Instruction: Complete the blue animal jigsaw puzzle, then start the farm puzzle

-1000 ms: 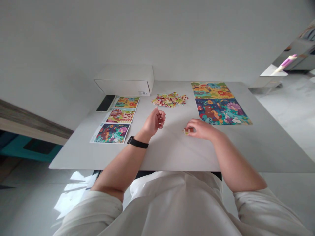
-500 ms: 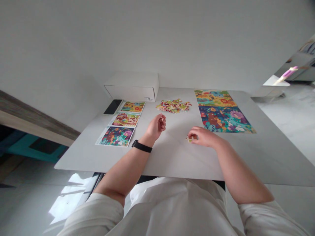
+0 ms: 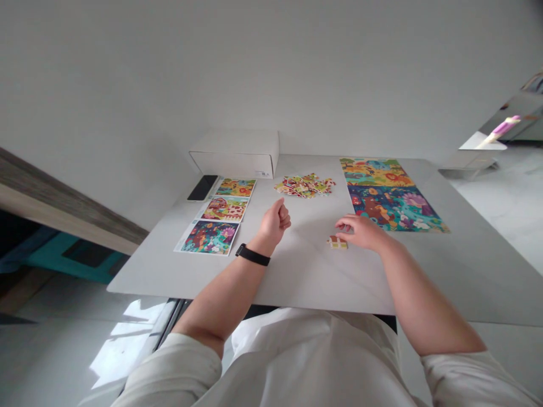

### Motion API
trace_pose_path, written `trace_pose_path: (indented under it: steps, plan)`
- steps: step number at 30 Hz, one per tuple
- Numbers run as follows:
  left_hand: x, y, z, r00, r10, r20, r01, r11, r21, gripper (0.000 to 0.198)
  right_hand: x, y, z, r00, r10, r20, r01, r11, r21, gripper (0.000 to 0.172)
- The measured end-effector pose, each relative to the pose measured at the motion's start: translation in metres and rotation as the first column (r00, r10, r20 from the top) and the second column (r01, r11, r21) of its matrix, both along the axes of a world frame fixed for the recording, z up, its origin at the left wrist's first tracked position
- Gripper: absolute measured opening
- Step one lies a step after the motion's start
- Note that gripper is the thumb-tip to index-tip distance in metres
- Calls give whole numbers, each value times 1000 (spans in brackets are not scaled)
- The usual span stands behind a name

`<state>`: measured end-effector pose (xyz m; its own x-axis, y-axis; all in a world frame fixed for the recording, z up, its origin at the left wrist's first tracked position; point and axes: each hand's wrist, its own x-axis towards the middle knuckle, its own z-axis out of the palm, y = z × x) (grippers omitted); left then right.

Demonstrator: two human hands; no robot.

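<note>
A small puzzle section, brown and cream and seemingly of joined pieces, lies flat on the grey table. Just above and right of it is my right hand, its fingers loosely bent and apart, with nothing visible in them. My left hand is closed in a fist over the table; whatever it may hold is hidden. Beyond both hands sits a heap of loose puzzle pieces in red, green and cream.
On the left lies a sheet of three small pictures, with a dark phone beside it. Behind stands a white box. Two assembled puzzles, an orange one and a dark blue one, lie at right.
My right hand has let go of the small puzzle section and drawn back slightly, leaving it on the table. My left hand remains closed, its fist tighter. The whole view has shifted a little.
</note>
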<state>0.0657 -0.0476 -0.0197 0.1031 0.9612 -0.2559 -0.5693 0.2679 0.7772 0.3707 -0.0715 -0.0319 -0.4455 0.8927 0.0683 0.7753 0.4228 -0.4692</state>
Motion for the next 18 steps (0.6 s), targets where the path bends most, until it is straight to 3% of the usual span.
trace_pose_path:
  steps: [5, 9, 13, 18]
  plan:
    - [1, -3, 3, 1000, -26, -6, 26, 999, -24, 56, 1, 8, 1, 997, -82, -11, 82, 996, 23, 12]
    - [2, -5, 4, 999, -39, -6, 39, 999, -25, 49, 11, 23, 13, 986, -162, 38, 162, 987, 15, 14]
    - [1, -5, 4, 998, -58, 15, 58, 998, -19, 42, 20, 50, 24, 965, -258, 51, 259, 966, -18, 14]
    - [2, -4, 4, 998, -51, 33, 52, 998, -36, 37, 15, 92, 25, 918, -387, 90, 391, 920, -28, 21]
